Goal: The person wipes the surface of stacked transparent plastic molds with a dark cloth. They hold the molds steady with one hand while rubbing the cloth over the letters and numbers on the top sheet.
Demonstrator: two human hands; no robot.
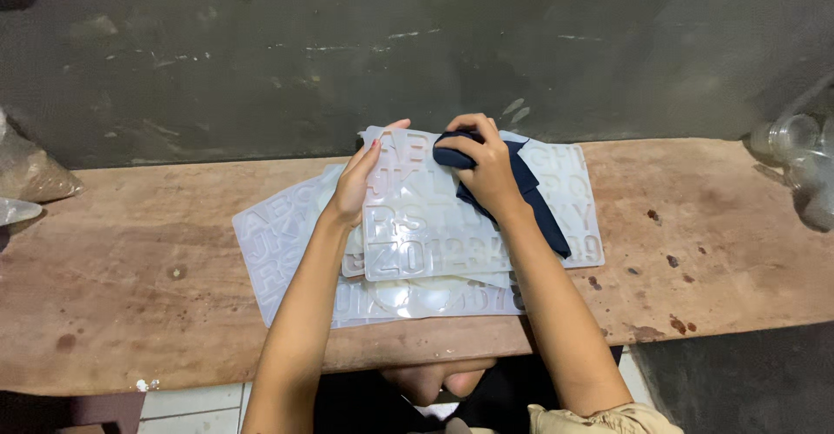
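Note:
Several translucent white silicone moulds with letter and number shapes lie stacked on a wooden bench. My left hand (360, 178) holds the left edge of the top mould (417, 217), thumb over its upper corner. My right hand (485, 166) is closed on a dark blue cloth (534, 204) and presses it onto the top mould's upper part; the cloth's tail trails down to the right beside my forearm. Another mould (278, 251) sticks out at the lower left of the stack, and one more (573, 182) at the right.
The worn wooden bench (130, 286) stands against a dark grey wall (261, 60). Clear plastic cups (795, 152) lie at the far right end. A plastic bag of brownish material (26, 173) sits at the far left. Pale floor tiles (191, 404) show below the bench.

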